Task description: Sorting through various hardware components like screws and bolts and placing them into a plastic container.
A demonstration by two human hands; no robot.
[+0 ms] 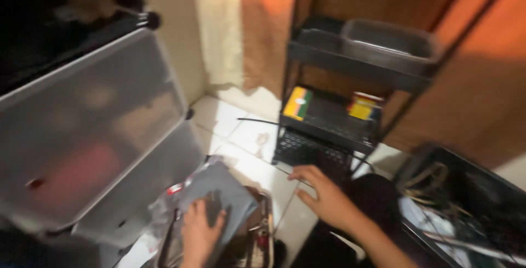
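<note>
Left of the black shelf cart (350,65) stands a stack of frosted plastic drawers (93,131). In front of the cart's bottom shelf, over the tiled floor (246,136), the right hand (323,194) hovers spread and empty. Farther left of the cart, the left hand (198,234) presses flat on a grey cloth (222,188).

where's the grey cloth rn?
Head view, bottom centre-left: the grey cloth lies on a pile of clutter on the floor, under the left hand, just right of the translucent drawers. The right hand is apart, nearer the black cart.
</note>
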